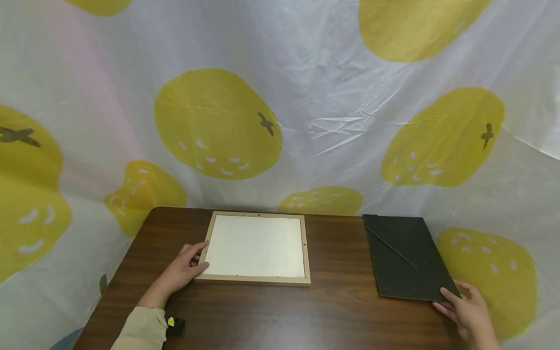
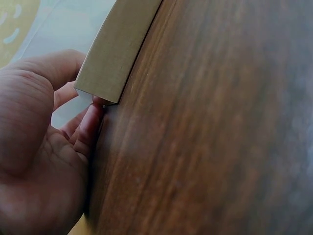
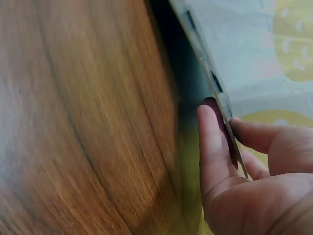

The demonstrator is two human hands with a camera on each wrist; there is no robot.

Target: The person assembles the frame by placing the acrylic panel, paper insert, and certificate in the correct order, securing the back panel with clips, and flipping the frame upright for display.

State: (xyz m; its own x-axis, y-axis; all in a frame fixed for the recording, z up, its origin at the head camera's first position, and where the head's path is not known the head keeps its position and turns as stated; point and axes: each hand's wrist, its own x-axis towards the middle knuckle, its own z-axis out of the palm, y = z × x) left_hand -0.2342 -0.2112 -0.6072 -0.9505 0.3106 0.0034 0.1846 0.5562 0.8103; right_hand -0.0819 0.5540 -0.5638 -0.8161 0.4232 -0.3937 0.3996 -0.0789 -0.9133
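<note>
A light wooden picture frame (image 1: 254,280) lies on the table with a white sheet (image 1: 255,247) inside its border. My left hand (image 1: 181,268) grips the frame's left side near the front corner, thumb on top. The left wrist view shows a fingertip under the corner of the wooden edge (image 2: 115,51). At the right, my right hand (image 1: 468,308) pinches the near right corner of a black backing board (image 1: 404,262), which has a thin diagonal line across it. In the right wrist view, the thumb presses one face of the board's edge (image 3: 208,66) and fingers lie beneath, the corner lifted off the tabletop.
The brown wooden table (image 1: 332,311) carries both things. Behind it and at both sides hangs a whitish cloth (image 1: 323,112) printed with yellow fruit. A small black object with a yellow spot (image 1: 176,324) is by the left sleeve (image 1: 142,328).
</note>
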